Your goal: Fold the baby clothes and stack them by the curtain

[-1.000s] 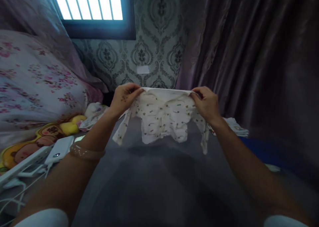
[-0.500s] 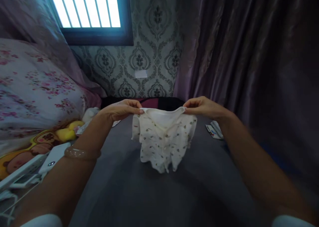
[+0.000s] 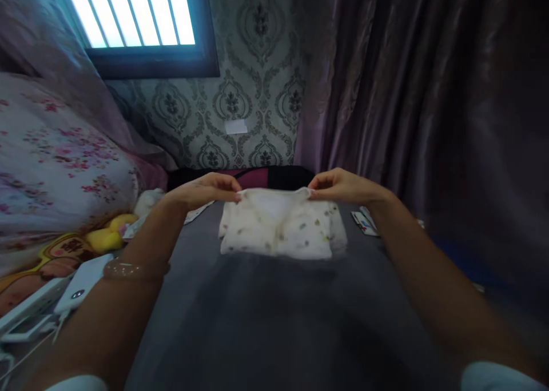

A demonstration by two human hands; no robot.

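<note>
Two hands [image 3: 195, 193] pinch a white cloth garment [image 3: 295, 231] (patterned, boxy) by its neckline [image 3: 274, 193].

White garment [image 3: 295, 236], patterned with small, scattered, dark and greenish motifs; held taut along its top edge, V-shaped opening toward the viewer, body slightly blurred, above grey surface [image 3: 240, 316].

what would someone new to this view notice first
The barred window at the upper left, by far the brightest thing in view. Next comes the white patterned top at the centre, held up between the left hand and the right hand. The pink-flowered white cloth at the left also stands out.
</note>
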